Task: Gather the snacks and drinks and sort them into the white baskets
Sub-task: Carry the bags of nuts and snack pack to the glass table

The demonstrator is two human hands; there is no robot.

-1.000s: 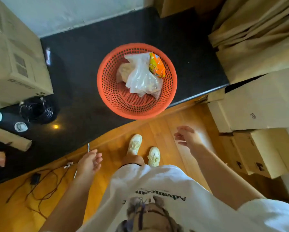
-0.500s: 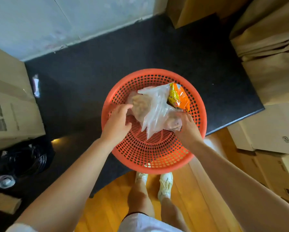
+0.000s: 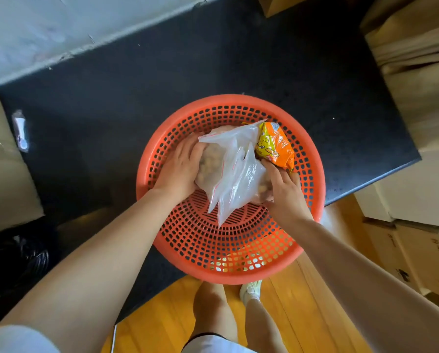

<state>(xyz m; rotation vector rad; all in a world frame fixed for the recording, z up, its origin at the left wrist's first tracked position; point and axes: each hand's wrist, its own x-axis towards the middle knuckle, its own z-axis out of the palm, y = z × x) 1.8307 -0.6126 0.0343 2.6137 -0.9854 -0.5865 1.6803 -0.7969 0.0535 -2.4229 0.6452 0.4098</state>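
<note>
A round orange basket [image 3: 238, 261] sits on a black counter [image 3: 213, 67], overhanging its front edge. Inside lie clear plastic bags of pale round snacks [image 3: 233, 171] and an orange-yellow snack packet [image 3: 275, 146] at the back right. My left hand [image 3: 177, 169] is wrapped around the left side of the clear bags. My right hand [image 3: 284, 192] grips their right side, just below the orange packet. No white basket is in view.
Cardboard boxes stand at the left [image 3: 7, 169] and are stacked at the right [image 3: 417, 103]. A black bundle [image 3: 14, 261] lies at the lower left of the counter. A pale wall [image 3: 60, 26] runs behind. A wooden floor [image 3: 167, 322] and my legs are below.
I stepped up to the counter and both hands went from hanging free into the basket. They have closed more firmly around the clear bags.
</note>
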